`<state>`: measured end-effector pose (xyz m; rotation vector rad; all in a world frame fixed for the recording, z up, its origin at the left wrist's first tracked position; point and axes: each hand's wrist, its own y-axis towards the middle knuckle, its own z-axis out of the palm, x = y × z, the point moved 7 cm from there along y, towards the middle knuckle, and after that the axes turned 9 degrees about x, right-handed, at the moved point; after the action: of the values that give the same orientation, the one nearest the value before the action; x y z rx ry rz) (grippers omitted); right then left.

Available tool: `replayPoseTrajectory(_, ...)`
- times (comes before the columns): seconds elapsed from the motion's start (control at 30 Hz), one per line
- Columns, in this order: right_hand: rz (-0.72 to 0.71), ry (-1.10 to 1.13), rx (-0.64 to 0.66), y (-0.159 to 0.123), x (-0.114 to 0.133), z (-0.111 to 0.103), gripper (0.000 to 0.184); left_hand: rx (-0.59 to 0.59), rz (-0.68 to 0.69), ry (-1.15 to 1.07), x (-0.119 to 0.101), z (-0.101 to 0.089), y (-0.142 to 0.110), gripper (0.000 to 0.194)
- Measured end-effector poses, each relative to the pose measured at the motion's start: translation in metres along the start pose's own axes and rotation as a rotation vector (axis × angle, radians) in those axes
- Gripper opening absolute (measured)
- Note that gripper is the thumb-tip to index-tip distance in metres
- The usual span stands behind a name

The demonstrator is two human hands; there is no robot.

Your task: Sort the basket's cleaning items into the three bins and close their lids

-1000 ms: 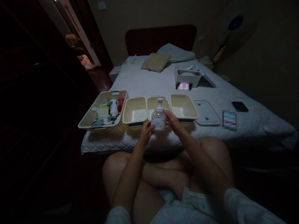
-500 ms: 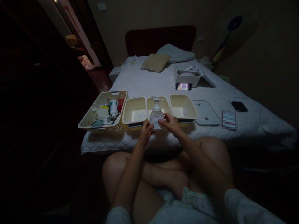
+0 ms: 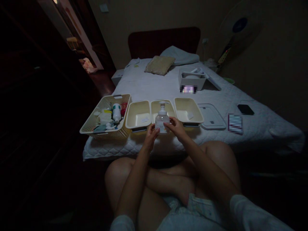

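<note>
A clear pump bottle [image 3: 162,119] with a white pump top is held upright between my two hands, in front of the middle cream bin [image 3: 170,107]. My left hand [image 3: 152,134] grips its lower left side, and my right hand [image 3: 176,127] grips the right side with the thumb over the label. Part of the middle bin is hidden behind the bottle. A second cream bin [image 3: 134,110] is to its left and a third cream bin [image 3: 185,109] to its right; small white papers lie in these two.
A perforated basket [image 3: 88,126] at the left holds a white bottle [image 3: 116,112], a red item [image 3: 124,109] and other goods. Right of the bins lie a flat lid [image 3: 218,122] and a dark phone-like slab [image 3: 245,109]. Farther back are a white box [image 3: 190,84] and a pillow [image 3: 160,65].
The bottle stays in both hands at nearly the same place. The whole view has shifted very slightly.
</note>
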<state>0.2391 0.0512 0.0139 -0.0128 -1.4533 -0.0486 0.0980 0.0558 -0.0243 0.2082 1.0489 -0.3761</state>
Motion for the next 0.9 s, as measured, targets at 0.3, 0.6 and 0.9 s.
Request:
replayPoseTrajectory(0.3, -0.089, -0.102, 0.018, 0.008, 0.006, -0.001, 0.043, -0.044, -0.015, -0.095, 0.014, 0.0, 0.003, 0.055)
replayPoseTrajectory(0.6, -0.043, -0.121, 0.071, 0.006, 0.009, 0.001, 0.041, -0.12, 0.045, 0.077, 0.013, -0.011, 0.007, 0.057)
replayPoseTrajectory(0.9, -0.023, -0.323, 0.159, 0.001, 0.009, 0.013, 0.054, -0.185, 0.097, 0.336, 0.005, -0.012, 0.005, 0.052)
